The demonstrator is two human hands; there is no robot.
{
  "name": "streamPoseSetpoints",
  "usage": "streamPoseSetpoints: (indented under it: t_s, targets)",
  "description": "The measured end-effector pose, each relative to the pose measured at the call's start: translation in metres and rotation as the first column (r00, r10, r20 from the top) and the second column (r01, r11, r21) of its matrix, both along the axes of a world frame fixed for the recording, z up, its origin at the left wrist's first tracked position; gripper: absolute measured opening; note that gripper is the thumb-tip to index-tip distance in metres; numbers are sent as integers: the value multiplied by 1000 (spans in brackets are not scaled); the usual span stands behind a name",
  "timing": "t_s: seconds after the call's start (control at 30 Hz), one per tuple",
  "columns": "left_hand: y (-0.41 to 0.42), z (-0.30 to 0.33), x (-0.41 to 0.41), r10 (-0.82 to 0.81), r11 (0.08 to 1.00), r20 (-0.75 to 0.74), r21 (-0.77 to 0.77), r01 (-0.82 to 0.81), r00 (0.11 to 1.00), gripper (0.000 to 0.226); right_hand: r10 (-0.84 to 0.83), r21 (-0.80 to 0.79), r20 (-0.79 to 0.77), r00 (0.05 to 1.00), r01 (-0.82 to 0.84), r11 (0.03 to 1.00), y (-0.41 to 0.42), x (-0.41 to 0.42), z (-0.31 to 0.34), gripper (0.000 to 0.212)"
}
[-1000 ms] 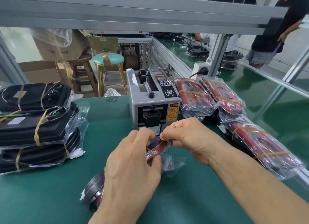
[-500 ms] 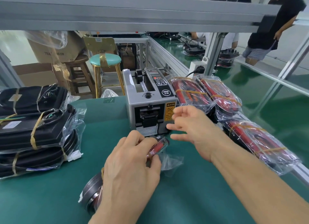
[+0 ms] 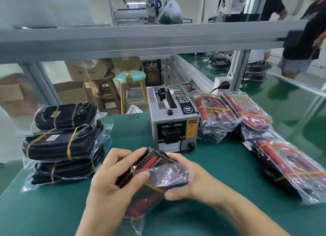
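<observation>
Because both hands are closed round it, the bagged pack (image 3: pixel 153 161) sits in the lower centre of the frame, lifted just off the green table (image 3: pixel 229 165). Its long axis runs steeply from the bottom edge of the frame up towards the tape dispenser (image 3: pixel 173 124). The red-and-black top end stops just short of the dispenser's front. The left hand (image 3: pixel 112 179) grips the pack's left side, with its fingers curled over the upper end and its thumb pressed on the clear plastic. The right hand (image 3: pixel 192 181) cups the loose plastic from the right, with its thumb low by the yellow band (image 3: pixel 153 187) and its fingertips at the top end. Those right fingertips lie nearest the dispenser's mouth, so that hand looks better placed to reach for tape, while the left could hold the pack alone.
</observation>
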State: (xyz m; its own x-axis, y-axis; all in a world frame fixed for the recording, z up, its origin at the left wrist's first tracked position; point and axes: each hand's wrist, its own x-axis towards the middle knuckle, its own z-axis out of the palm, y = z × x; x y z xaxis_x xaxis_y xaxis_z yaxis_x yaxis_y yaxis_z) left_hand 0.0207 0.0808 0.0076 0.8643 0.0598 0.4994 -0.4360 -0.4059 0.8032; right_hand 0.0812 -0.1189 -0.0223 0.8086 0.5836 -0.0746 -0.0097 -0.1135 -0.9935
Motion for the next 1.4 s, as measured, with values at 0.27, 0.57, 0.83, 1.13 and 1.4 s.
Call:
streamPoseSetpoints:
  t_s: [0.27, 0.57, 0.83, 1.13, 1.4]
  targets:
    - [17, -10, -17, -154, 855, -112, -513, 76, 982, 61, 40, -229, 608, 793, 126, 965, 22, 3, 53, 68]
    - [10, 2, -11, 2, 848, -46, -529, -26, 999, 51, 61, -166, 815, 576, 132, 977, 37, -9, 74, 45]
    - [21, -9, -3, -191, 760, -167, -649, 38, 967, 75, -162, 261, 956, -246, 449, 855, 52, -28, 27, 31]
    - [18, -10, 11, 77, 787, -108, -604, -126, 991, 53, -427, 307, 841, 333, 356, 883, 33, -29, 23, 11]
    - [12, -5, -2, 332, 815, 5, -505, -284, 943, 39, -829, -7, -92, 551, 832, 554, 37, 56, 23, 8]
